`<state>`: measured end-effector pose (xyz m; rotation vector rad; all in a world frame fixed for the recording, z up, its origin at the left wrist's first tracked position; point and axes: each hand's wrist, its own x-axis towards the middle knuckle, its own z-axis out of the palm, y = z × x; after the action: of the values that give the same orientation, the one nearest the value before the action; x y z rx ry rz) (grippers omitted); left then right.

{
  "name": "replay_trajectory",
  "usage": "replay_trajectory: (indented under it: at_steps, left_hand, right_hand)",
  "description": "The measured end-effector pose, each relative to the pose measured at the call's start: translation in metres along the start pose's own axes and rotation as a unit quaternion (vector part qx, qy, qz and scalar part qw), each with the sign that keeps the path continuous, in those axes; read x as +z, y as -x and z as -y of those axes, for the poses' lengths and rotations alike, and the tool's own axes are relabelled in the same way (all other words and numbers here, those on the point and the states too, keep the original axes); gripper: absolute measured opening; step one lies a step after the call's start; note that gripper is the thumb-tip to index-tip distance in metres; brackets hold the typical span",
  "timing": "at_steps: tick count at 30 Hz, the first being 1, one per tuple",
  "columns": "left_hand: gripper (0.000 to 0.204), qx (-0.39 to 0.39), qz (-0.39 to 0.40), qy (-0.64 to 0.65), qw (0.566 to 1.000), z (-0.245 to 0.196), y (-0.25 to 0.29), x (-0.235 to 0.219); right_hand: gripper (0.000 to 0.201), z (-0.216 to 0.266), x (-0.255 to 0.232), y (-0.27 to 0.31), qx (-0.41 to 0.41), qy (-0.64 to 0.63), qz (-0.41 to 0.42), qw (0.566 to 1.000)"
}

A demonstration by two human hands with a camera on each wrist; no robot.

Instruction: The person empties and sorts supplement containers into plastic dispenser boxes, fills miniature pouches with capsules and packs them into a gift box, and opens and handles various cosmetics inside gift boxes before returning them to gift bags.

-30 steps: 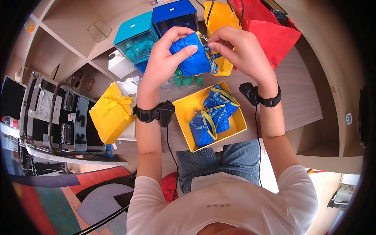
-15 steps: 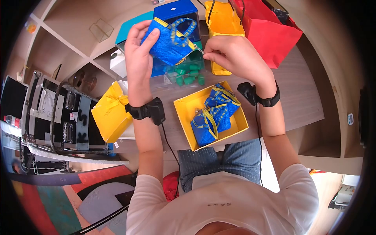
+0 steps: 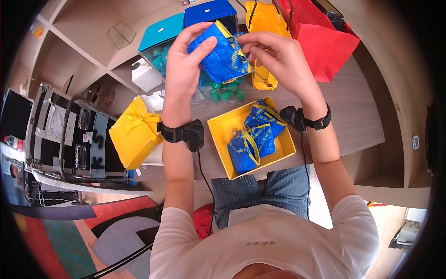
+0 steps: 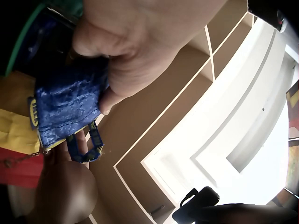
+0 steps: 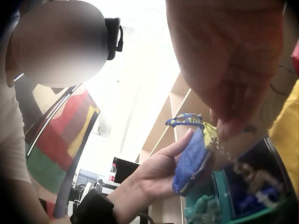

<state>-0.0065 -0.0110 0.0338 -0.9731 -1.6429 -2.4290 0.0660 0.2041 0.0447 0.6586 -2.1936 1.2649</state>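
My left hand (image 3: 181, 65) holds a small blue pouch (image 3: 216, 58) by its side, thumb across the front face. The pouch has yellow edging, patterned handles and a small metal chain (image 3: 261, 76) dangling from one corner. At its top edge, near the handles, my right hand (image 3: 281, 58) grips with curled fingers. The right wrist view shows those fingertips right at the yellow edging (image 5: 210, 133). In the left wrist view the pouch (image 4: 70, 105) hangs below my left thumb, one handle (image 4: 86, 147) looping out. Below, an open yellow box (image 3: 220, 128) contains similar blue pouches (image 3: 244, 156).
Clear-fronted boxes with teal (image 3: 162, 30) and dark blue (image 3: 209, 10) lids stand behind the hands, with green pieces (image 3: 225, 95) in front. A yellow paper bag (image 3: 267, 21) and red bag (image 3: 320, 46) stand at back right. A ribboned yellow lid (image 3: 134, 132) leans at left.
The pouch swung left and tilted, then came back toward the middle. My right hand went from pinching the chain to the pouch's top edge, and the chain now hangs loose.
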Motion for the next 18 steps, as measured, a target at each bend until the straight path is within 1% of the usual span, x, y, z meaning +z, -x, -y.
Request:
replay_trajectory:
  at_steps: [2,4,5,6,8,9,10,11,13,14,15,16,17,18]
  left_hand:
    - [0.039,-0.002,0.012,-0.007,1.0,0.002,0.001,0.005]
    - [0.039,-0.004,0.012,-0.013,1.0,0.004,0.002,0.009]
    - [0.039,-0.006,0.011,-0.018,1.0,0.005,0.002,0.011]
    - [0.039,-0.006,0.012,-0.018,1.0,0.007,0.001,0.013]
    - [0.035,-0.007,-0.033,-0.016,0.999,0.011,0.002,0.015]
    - [0.035,-0.007,-0.032,-0.016,0.999,0.012,0.002,0.015]
    - [0.033,-0.011,-0.058,-0.023,0.998,0.013,0.002,0.014]
    - [0.03,-0.015,-0.084,-0.03,0.996,0.013,0.002,0.014]
    - [0.028,-0.008,-0.098,-0.013,0.995,0.009,0.003,0.017]
    - [0.025,-0.001,-0.112,0.005,0.994,0.005,0.004,0.019]
    - [0.025,-0.001,-0.111,0.004,0.994,0.003,0.006,0.022]
    - [0.024,0.012,-0.109,0.017,0.994,0.001,0.007,0.026]
    - [0.023,0.024,-0.107,0.03,0.993,0.0,0.009,0.029]
    - [0.023,0.024,-0.108,0.03,0.993,0.0,0.01,0.031]
  right_hand:
    - [0.023,-0.001,-0.002,0.0,0.013,0.024,0.0,1.0]
    - [0.025,-0.002,-0.005,-0.001,-0.037,0.081,-0.012,0.996]
    - [0.025,-0.003,-0.005,-0.001,-0.037,0.082,-0.012,0.996]
    - [0.024,-0.005,-0.002,-0.001,-0.034,0.058,-0.016,0.998]
    - [0.024,-0.011,0.004,0.0,-0.031,0.034,-0.021,0.999]
    - [0.024,-0.014,0.008,0.0,0.013,-0.034,-0.011,0.999]
    - [0.025,-0.015,0.011,-0.001,0.056,-0.102,0.0,0.993]
    - [0.025,-0.015,0.012,0.001,0.056,-0.102,-0.001,0.993]
    - [0.033,-0.005,0.015,0.003,0.177,-0.228,0.029,0.957]
    - [0.033,-0.005,0.017,0.002,0.177,-0.228,0.028,0.957]
    - [0.034,-0.007,0.019,0.001,0.235,-0.304,0.017,0.923]
    - [0.035,-0.009,0.021,0.0,0.291,-0.375,0.007,0.88]
    - [0.035,-0.014,0.023,0.0,0.291,-0.376,0.007,0.88]
    - [0.035,-0.017,0.026,-0.001,0.294,-0.459,0.032,0.838]
